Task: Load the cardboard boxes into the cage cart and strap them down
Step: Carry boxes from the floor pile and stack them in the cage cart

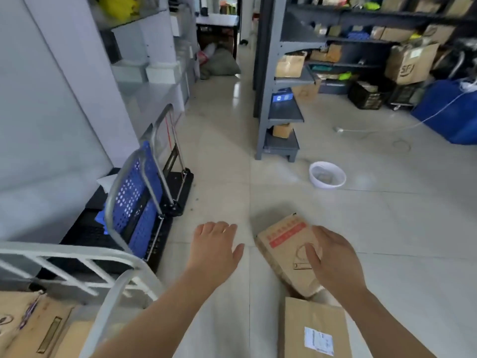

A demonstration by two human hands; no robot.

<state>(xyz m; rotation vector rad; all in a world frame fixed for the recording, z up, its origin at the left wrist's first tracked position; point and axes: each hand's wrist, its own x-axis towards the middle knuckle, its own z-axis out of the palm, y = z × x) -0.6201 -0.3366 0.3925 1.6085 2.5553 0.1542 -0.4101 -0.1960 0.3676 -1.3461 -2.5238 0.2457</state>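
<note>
A cardboard box with a red stripe (284, 244) lies on the floor tiles ahead of me. My right hand (333, 257) is over its right side, fingers relaxed; whether it touches the box I cannot tell. My left hand (215, 244) hovers open to the left of that box, holding nothing. A second cardboard box with a white label (313, 329) lies nearer me, bottom right. The white cage cart (77, 257) stands at the bottom left, with cardboard boxes (33, 324) inside it.
Folded platform trolleys, one with a blue mesh back (136, 200), lean by the left wall. A grey shelf unit (281, 99) stands ahead, a white bowl (327, 174) sits on the floor, and a blue container (449, 112) with a white cable is at right.
</note>
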